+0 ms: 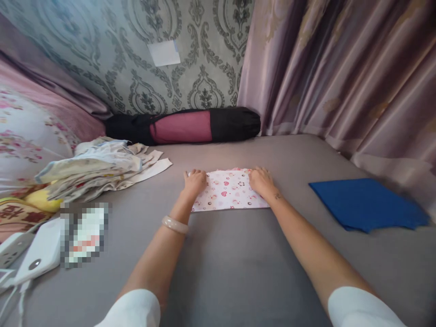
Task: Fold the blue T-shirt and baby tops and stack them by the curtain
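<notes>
A white and pink printed cloth [231, 190] with hearts and flowers lies folded into a rectangle on the grey sheet [225, 268]. At its far left corner is my left hand [195, 180], fingers curled down on the edge; a pale bangle [175, 225] rings that wrist. My right hand [261, 180] grips the far right corner in the same way. Both sets of fingertips are partly hidden behind the knuckles. A strip of ruffled pink fabric shows along the far edge between the hands.
To the right lies a folded blue cloth [364, 203]. A pile of clothes [102, 165] sits at the left, near a white power bank [42, 250] and a power strip [13, 250] with cables. Along the wall rests a long black and maroon bag [184, 126]. Curtains [296, 68] hang at right.
</notes>
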`<state>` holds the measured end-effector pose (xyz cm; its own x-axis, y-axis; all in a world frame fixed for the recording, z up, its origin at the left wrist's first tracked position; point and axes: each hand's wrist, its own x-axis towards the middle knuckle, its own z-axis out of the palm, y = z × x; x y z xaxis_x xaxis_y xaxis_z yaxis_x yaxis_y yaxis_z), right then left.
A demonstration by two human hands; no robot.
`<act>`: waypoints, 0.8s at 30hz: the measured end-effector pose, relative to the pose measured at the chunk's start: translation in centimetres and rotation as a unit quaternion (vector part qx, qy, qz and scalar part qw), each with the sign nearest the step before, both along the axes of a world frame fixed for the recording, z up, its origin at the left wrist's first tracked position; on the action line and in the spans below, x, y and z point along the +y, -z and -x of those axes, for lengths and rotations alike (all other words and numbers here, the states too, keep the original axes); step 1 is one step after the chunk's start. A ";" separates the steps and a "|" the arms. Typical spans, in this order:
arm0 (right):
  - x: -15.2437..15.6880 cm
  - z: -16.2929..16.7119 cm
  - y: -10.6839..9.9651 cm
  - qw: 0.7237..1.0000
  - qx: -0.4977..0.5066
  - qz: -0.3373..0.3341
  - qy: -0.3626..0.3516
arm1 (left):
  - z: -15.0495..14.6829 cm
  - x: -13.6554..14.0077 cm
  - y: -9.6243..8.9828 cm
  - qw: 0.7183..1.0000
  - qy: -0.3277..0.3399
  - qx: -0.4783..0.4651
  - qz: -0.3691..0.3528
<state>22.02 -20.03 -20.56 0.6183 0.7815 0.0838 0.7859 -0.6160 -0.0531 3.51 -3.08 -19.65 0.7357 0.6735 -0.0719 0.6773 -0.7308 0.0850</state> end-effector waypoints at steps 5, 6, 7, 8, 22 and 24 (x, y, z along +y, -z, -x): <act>0.6 -3.9 -0.9 0.995 0.069 0.058 -0.040 | -1.2 3.6 -2.4 0.993 0.027 0.070 0.095; 0.8 -4.5 -0.9 0.994 0.081 0.064 -0.048 | -1.5 4.0 -2.7 0.990 0.032 0.079 0.108; 0.9 -5.0 -0.9 0.992 0.089 0.069 -0.055 | -1.7 4.4 -2.9 0.988 0.036 0.090 0.123; 1.1 -5.4 -0.9 0.991 0.094 0.075 -0.060 | -1.9 4.7 -3.1 0.984 0.040 0.100 0.138; 1.5 -6.1 -2.1 0.985 0.146 0.078 -0.052 | -2.8 5.5 -3.5 0.965 0.064 0.136 0.215; 0.9 -5.9 -2.4 0.984 0.159 0.060 -0.055 | -2.5 5.4 -3.7 0.970 0.069 0.119 0.200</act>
